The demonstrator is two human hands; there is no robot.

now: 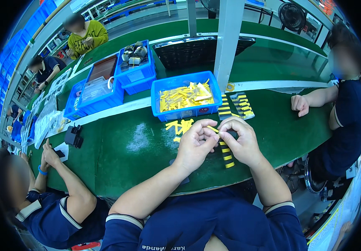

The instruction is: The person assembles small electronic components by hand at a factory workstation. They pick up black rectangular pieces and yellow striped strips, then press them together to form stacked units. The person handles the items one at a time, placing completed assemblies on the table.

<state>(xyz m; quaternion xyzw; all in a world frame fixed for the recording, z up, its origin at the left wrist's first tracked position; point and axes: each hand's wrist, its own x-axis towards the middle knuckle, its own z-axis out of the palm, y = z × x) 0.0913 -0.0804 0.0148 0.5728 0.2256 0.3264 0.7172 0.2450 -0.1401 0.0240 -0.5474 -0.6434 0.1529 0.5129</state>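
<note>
A small yellow strip (212,129) is pinched between my two hands over the green table. My left hand (195,144) grips its left end with thumb and fingertips, and my right hand (243,141) closes on the other end. Just below my right hand runs a column of yellow pieces on black strips (228,158), partly hidden by the fingers. Beyond the hands lie more yellow-and-black striped pieces (242,105). Loose yellow strips (184,125) are scattered past my left hand, in front of a blue bin (184,113) heaped with yellow strips.
Further left stand stacked blue bins (101,102) with parts and a black device (74,136) on the green table (122,167). A white post (228,46) rises behind the yellow strips' bin. Co-workers sit at left and right; one person's hand (300,104) rests at the right.
</note>
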